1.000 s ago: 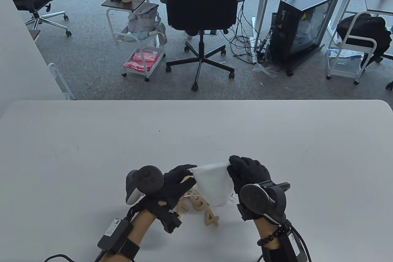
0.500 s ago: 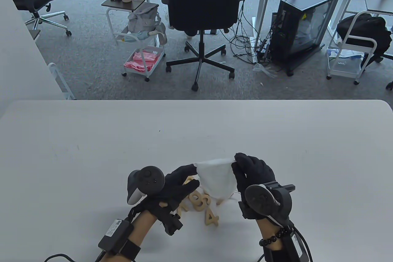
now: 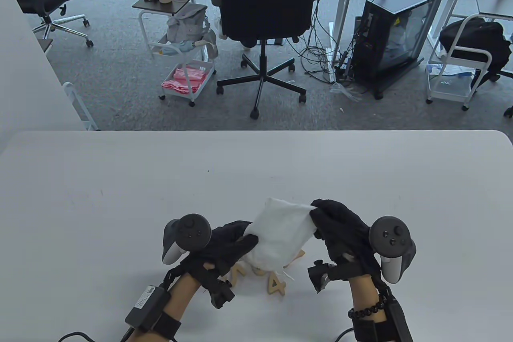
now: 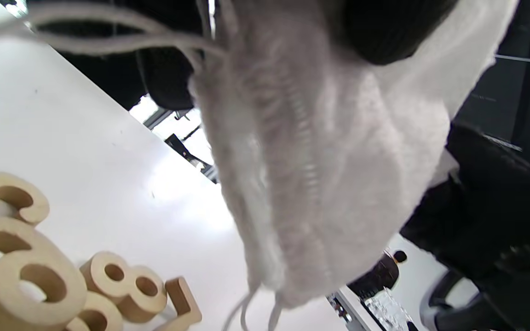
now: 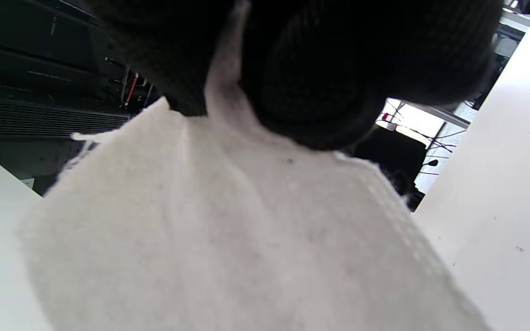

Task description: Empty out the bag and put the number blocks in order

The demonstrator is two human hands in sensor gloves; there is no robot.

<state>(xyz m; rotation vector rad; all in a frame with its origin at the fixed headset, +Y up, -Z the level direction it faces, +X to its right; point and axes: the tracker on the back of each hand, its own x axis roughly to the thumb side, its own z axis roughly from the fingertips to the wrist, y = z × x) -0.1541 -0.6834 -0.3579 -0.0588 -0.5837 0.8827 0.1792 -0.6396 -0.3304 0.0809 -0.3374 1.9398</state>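
Observation:
A white cloth drawstring bag (image 3: 278,233) hangs just above the table between both gloved hands. My left hand (image 3: 240,239) grips its left edge, and my right hand (image 3: 322,217) pinches its upper right corner. Under the bag lie several wooden number blocks; a 4 (image 3: 276,284) shows at the front, with the others partly hidden by the cloth. In the left wrist view the bag (image 4: 329,174) droops with its strings dangling, and number blocks (image 4: 21,266), among them an 8 (image 4: 127,285), lie on the table at the lower left. In the right wrist view my fingers (image 5: 306,82) pinch the bag (image 5: 246,239).
The white table (image 3: 120,181) stretches wide on both sides and beyond the hands. Past its far edge stand a black office chair (image 3: 264,9), a small cart (image 3: 180,57) and a computer case (image 3: 392,33) on the floor.
My right hand has turned over, its tracker now facing up and further right. The bag has tipped from hanging upright to draping over the blocks, hiding more of them. The left hand barely moved.

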